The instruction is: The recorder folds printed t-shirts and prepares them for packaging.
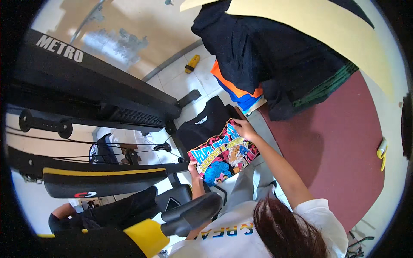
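Observation:
A black T-shirt (pixel 193 129) with a bright multicoloured print panel (pixel 226 157) is held in front of me, its neckline facing away. My left hand (pixel 195 169) grips the print's left edge, thumb on top. On the far right edge, my right hand (pixel 244 129) closes round the fabric. The undersides of both hands are hidden by the shirt. Just beyond my right hand lie orange cloth (pixel 234 81) and blue cloth (pixel 245 102), beneath a large pile of black garments (pixel 275 60).
The garment pile rests partly on a maroon surface (pixel 344 146), with a cream sheet (pixel 309 21) across it. A white-and-yellow object (pixel 382 150) lies at its right edge. Black gym equipment (pixel 94 86) with a padded bar (pixel 103 182) crowds the left. Another person's dark-trousered leg (pixel 124 210) shows lower left.

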`<state>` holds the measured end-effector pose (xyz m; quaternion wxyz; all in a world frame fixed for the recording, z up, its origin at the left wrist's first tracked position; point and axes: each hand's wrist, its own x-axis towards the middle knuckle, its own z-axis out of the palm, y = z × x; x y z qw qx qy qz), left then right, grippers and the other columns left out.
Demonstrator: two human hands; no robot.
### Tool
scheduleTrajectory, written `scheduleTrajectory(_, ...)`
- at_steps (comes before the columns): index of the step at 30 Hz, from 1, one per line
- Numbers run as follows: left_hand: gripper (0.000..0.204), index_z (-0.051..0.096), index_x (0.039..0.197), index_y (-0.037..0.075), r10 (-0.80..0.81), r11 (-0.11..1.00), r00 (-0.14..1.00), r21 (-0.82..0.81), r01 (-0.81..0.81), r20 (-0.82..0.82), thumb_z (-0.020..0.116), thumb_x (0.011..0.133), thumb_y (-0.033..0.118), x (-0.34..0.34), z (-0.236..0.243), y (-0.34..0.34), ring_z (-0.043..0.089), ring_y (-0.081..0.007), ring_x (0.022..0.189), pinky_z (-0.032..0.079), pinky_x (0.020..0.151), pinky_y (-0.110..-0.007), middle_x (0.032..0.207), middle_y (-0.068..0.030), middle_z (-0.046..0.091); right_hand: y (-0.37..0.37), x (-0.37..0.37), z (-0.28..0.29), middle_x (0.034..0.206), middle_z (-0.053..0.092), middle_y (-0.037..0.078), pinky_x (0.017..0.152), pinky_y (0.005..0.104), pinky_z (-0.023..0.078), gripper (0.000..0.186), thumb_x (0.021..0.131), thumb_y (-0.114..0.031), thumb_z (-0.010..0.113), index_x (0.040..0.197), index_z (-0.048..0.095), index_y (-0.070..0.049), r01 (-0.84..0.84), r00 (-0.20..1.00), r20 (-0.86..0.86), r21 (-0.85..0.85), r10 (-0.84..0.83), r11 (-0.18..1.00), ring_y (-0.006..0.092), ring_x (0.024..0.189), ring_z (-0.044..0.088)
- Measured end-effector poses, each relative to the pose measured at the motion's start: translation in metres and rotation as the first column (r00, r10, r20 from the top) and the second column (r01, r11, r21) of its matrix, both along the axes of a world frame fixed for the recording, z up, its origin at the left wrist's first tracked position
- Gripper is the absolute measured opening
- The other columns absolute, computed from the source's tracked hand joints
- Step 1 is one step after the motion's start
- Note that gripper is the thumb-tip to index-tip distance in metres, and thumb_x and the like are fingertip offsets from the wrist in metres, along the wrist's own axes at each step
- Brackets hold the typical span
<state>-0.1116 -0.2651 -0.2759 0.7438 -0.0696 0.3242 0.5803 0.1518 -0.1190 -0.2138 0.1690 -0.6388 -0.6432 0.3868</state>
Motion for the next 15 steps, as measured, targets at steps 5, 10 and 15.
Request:
scheduleTrajectory(5,0.041,0.054,0.103,0.000,-0.032,0.993,0.999,-0.114,0.030,-0.018,0.047,0.066,0.018,0.007,0.010,0.006,0.062,-0.0282,0.075,0.053,0.067,-0.038,0.089,-0.0134,0.062,-0.008,0.007,-0.008,0.100,0.062,0.012,0.079,0.0262,0.044,0.037,0.082,-0.010,0.054,0.117,0.050,0.001,0.082,0.979,-0.178,-0.096,-0.098,0.992,0.0143,0.088,0.056)
scheduleTrajectory(10,0.035,0.056,0.096,0.002,-0.076,0.975,0.992,-0.216,0.054,-0.098,0.047,0.067,0.018,0.005,-0.006,0.003,0.062,-0.0261,0.075,0.052,0.071,-0.037,0.088,-0.0113,0.063,-0.012,0.012,-0.026,0.107,0.057,0.021,0.085,0.0342,0.042,0.039,0.079,-0.018,0.057,0.117,0.054,-0.010,0.168,0.964,-0.177,-0.164,-0.196,0.972,0.0296,0.099,0.056)
scheduleTrajectory(15,0.018,0.056,0.090,0.009,-0.409,0.864,0.856,-0.436,0.252,-0.315,0.047,0.079,0.020,0.006,-0.032,-0.023,0.059,-0.0186,0.075,0.046,0.067,-0.032,0.082,-0.0048,0.060,-0.025,0.028,-0.050,0.101,0.059,0.020,0.081,0.0364,0.045,0.038,0.072,-0.030,0.063,0.098,0.059,-0.004,0.320,0.942,0.044,-0.409,-0.332,0.854,0.0323,0.095,0.057)
